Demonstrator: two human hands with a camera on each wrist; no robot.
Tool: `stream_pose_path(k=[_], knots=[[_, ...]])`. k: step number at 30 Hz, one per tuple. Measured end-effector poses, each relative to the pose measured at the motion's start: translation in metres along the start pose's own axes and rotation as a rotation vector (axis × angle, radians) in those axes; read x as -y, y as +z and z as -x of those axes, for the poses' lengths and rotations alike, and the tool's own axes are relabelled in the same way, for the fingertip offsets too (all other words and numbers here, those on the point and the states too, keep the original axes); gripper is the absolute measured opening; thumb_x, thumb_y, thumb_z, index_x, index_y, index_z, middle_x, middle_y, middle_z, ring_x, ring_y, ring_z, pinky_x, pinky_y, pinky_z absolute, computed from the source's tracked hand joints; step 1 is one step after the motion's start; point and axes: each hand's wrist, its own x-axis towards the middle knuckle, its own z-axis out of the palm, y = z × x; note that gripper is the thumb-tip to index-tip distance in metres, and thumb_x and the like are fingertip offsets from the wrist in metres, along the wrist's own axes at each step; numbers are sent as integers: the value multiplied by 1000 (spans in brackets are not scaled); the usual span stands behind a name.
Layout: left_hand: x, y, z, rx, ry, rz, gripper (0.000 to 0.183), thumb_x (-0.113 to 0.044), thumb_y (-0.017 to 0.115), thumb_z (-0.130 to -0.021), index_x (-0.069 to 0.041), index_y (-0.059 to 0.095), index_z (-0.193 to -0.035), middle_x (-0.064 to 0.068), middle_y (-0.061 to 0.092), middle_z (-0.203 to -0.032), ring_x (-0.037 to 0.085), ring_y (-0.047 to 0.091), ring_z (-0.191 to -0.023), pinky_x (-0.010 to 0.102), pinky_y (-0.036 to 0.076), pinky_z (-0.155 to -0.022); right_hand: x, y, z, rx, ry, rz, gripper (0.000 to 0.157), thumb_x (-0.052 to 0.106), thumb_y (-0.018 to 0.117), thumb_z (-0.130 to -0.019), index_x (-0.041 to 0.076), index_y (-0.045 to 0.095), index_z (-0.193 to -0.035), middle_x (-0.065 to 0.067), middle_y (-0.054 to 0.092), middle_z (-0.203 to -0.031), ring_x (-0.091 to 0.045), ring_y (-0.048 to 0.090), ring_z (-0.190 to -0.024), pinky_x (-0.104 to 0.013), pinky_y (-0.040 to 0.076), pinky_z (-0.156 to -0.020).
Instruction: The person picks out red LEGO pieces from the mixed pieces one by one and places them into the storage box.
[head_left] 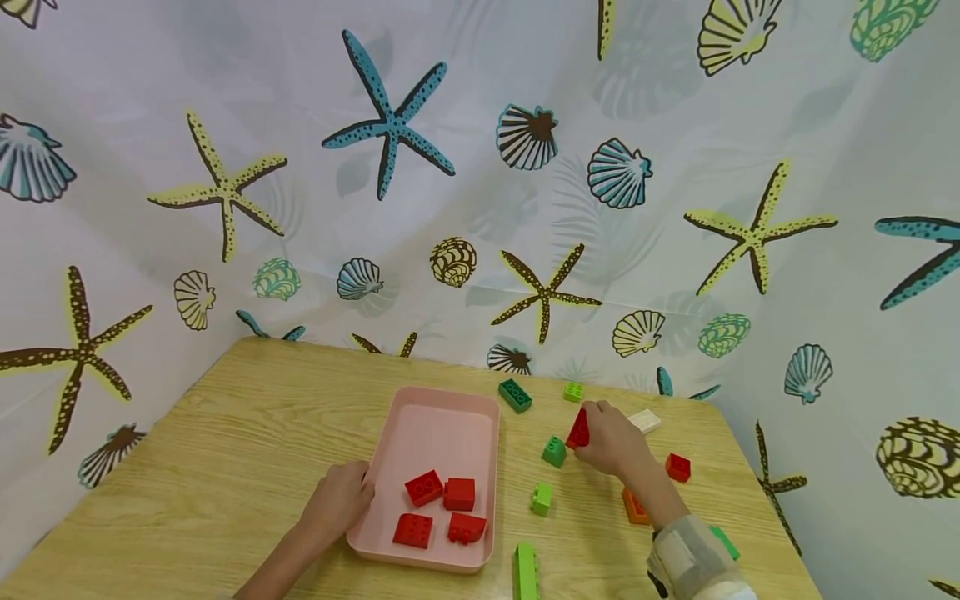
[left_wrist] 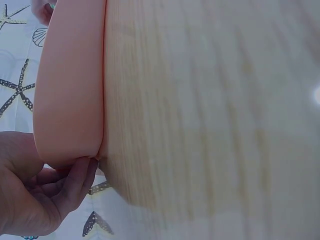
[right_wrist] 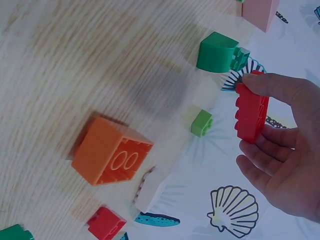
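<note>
My right hand (head_left: 611, 437) pinches a red toy brick (head_left: 578, 430) between thumb and fingers over the right part of the table. The right wrist view shows that red brick (right_wrist: 251, 107) with its studs facing left. My left hand (head_left: 342, 497) grips the left rim of a pink tray (head_left: 446, 398); in the left wrist view the fingers (left_wrist: 80, 180) curl round the tray's edge. Inside the tray lie several red bricks, one of them a red brick (head_left: 460, 494) near its middle. Just left of my right hand stands a green sloped brick (head_left: 554, 452).
Right of the tray are a dark green brick (head_left: 515, 395), lime bricks (head_left: 573, 392), a long lime brick (head_left: 527, 572) and a white brick (head_left: 645, 421). An orange brick (head_left: 635, 507) lies partly behind my right forearm, a red brick (head_left: 678, 467) beyond it. A patterned curtain (head_left: 465, 208) borders the table.
</note>
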Motion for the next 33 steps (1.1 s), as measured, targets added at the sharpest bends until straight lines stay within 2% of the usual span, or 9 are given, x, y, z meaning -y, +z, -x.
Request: stream_pose_path(k=[8,14,21,33], knots=[[1,0,0,2,2,-7,20,0,62,-89,-8,55,-72,0,47,-62,14,47,-56,30,40,-49,14,-8,0,-47,-38,-3,64,23,84,-79,-6,52,-125,-19,57,-116,-30,58,-94,-45,54,-77],[0,-1,1,-6,11,-6,20,1,62,-88,-8,55,-71,0,47,-62,14,47,-56,30,40,-49,23,-12,0,-65,-59,-6,70,24,85,-78,-7,51,-130,-21,56,-120,-31,58,-95,-45,53,-78],[1,0,1,-7,14,-10,22,1,62,-89,-8,54,-70,-1,46,-61,14,46,-56,30,39,-48,32,-14,0,-77,-80,4,70,26,85,-78,-6,51,-131,-18,58,-115,-30,58,-94,-43,53,-75],[1,1,1,-8,6,-11,23,0,62,-89,-9,54,-70,-1,46,-61,14,46,-56,30,39,-48,48,-17,-1,-117,-147,-8,68,26,85,-77,-5,52,-128,-18,59,-117,-29,57,-99,-43,53,-80]])
